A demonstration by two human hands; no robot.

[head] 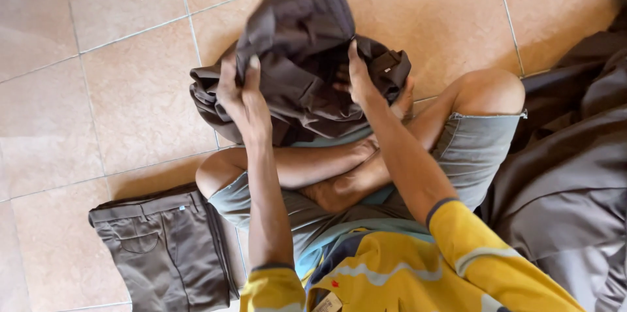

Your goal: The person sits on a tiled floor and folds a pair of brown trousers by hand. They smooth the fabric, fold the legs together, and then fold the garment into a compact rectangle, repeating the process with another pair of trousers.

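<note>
tiled floor (117,90) underneath. left hand (243,100) has its fingers curled tight into the bunched dark brown trousers (300,57), right hand (360,80) pinches the same cloth just beside it. folded trousers (166,247) lie well below the left fingers.

A bunched garment (307,57) sits at upper centre of the frame, above the crossed legs (366,168), with the left hand (243,96) on its left and the right hand (359,77) on its right. Folded trousers (163,247) lie on the tiled floor (98,77) at lower left; a cloth heap (575,175) fills the right edge.
</note>
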